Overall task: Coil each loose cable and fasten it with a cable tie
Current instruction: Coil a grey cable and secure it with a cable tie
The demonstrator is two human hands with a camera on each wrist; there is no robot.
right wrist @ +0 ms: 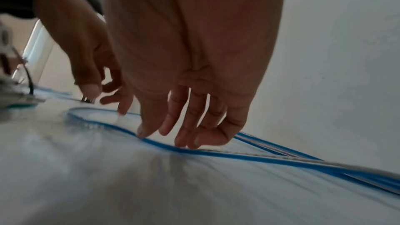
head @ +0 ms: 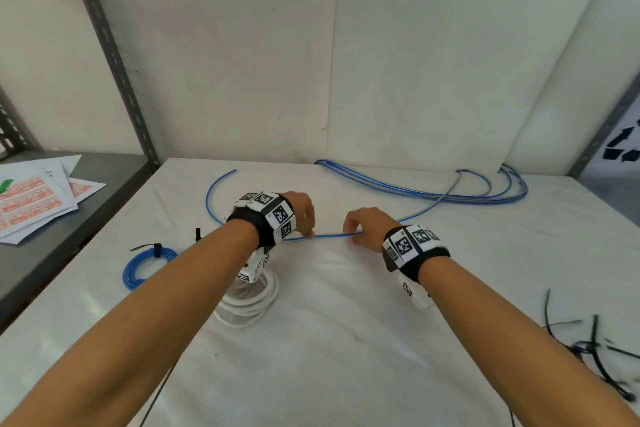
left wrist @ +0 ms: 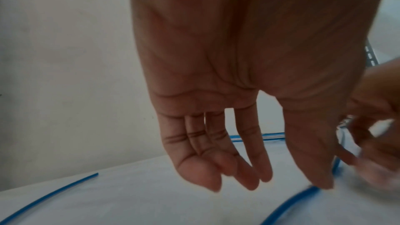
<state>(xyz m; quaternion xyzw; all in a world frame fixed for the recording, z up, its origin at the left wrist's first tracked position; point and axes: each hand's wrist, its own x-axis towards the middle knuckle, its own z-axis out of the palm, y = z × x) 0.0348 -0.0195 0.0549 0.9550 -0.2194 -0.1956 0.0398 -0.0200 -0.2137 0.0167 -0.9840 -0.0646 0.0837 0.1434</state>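
1. Your left hand and right hand are both down on the loose blue cable. A short straight run of it lies on the white cloth between your two sets of fingertips.
2. Your left fingers hang nearly straight and relaxed. The thumb tip touches the cable from above; nothing is wrapped round it.
3. Your right fingertips press down on the cable with the fingers only gently bent. I cannot tell whether the thumb has pinched it yet.
4. Expect a thin, light, springy cable. Its free end arcs away beyond your left fingers and holds its curve, so it will likely try to unwind from a coil.
5. The smooth jacket looks slippery, so pinch it between thumb and forefinger instead of pressing on it flat.
6. Beyond your right fingers the cable runs into the bundle of loose cables by the wall. Pull gently or you may drag its neighbours along.
7. Take hold near the free end and wind from there.
8. Spare black cable ties lie to the right of your right hand. The tied blue coil and the white coil sit nearer you than your left fingers.
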